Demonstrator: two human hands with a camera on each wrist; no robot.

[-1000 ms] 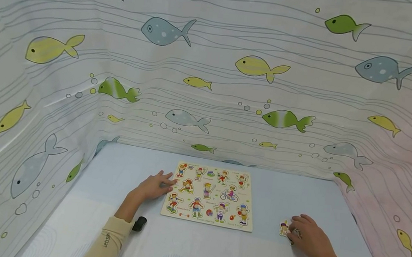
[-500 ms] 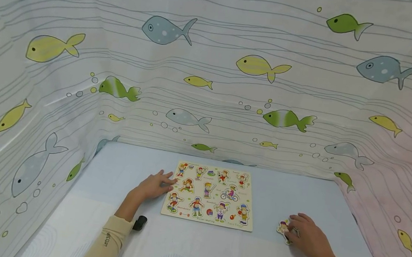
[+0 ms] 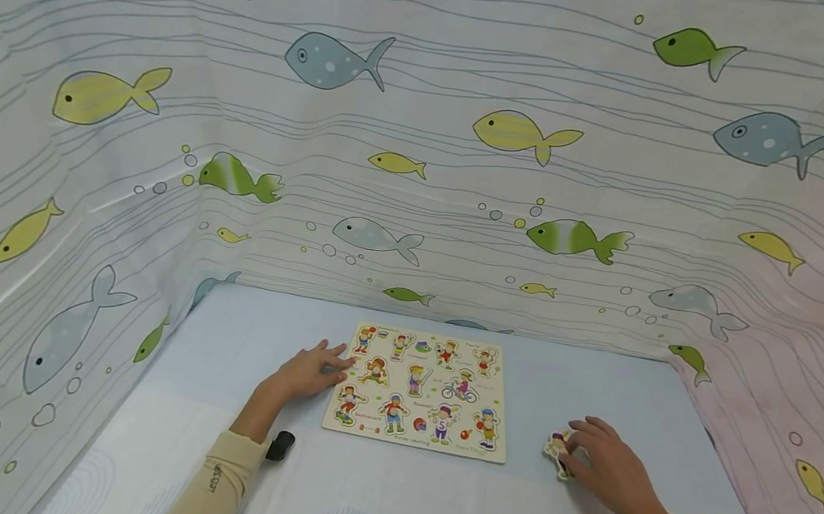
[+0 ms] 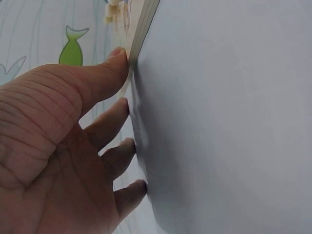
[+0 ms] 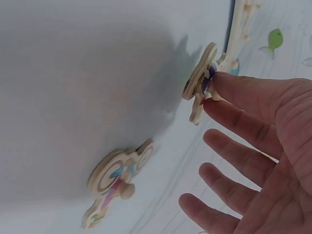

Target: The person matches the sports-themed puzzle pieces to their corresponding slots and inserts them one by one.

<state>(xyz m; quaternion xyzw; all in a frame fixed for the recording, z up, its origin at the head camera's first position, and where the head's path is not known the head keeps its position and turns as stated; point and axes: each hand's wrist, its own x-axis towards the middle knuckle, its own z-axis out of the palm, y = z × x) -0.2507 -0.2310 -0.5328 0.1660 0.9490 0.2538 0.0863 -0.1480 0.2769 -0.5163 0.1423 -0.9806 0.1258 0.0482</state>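
In the head view a cream wooden puzzle board lies on the table, with pictures of children playing sports. My left hand rests at its left edge, fingers extended. The left wrist view has the thumb on the board's edge and the other fingertips down at the tabletop. To the right of the board, my right hand pinches a child-shaped puzzle piece between thumb and index finger, its other fingers spread. Below that hand, in the right wrist view, lies a cyclist-shaped puzzle piece with a wooden knob.
A pale blue and white cloth covers the table. Fish-patterned sheeting stands around its back and sides. Small black devices sit at both wrists, beside beige sleeves.
My right hand has shifted slightly left and away from me, carrying the child-shaped piece toward the board. The left hand and the board stay where they were.
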